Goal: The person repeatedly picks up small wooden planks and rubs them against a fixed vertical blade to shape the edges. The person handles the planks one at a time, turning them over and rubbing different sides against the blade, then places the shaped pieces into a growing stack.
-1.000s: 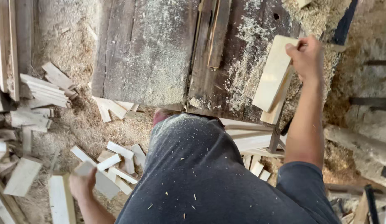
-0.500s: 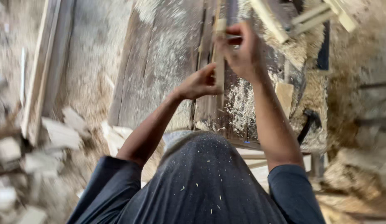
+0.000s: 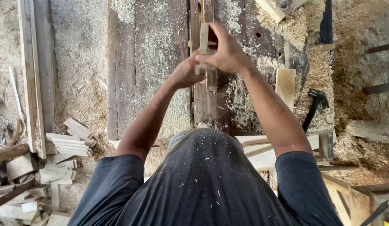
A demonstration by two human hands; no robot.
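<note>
The workbench (image 3: 152,71) is the largest item: dark, weathered planks running away from the viewer and dusted with sawdust. Sawdust (image 3: 77,50) also covers the floor to the left of it. A heap of pale offcuts (image 3: 60,155) lies on the floor at lower left, well apart from both hands. A long pale batten (image 3: 33,75) lies along the left side of the floor. A short pale board (image 3: 285,87) rests on the right part of the bench, and a dark-headed hammer (image 3: 315,104) lies just beside it.

Both arms reach forward over the bench centre. The wood strip (image 3: 207,46), a narrow pale piece standing on edge and pointing away from the viewer, is held between the two hands above the bench planks. The right hand (image 3: 225,52) is closed round the strip from the right side, fingers wrapped over its top. The left hand (image 3: 186,73) is clenched against the strip's near end from the left and below; its exact finger contact is hidden by the right hand.

Compared with one second ago: the left hand was then down among the floor offcuts and the right hand held a wider pale board at the bench's right side. Half a second ago both hands had already met at the strip.
</note>
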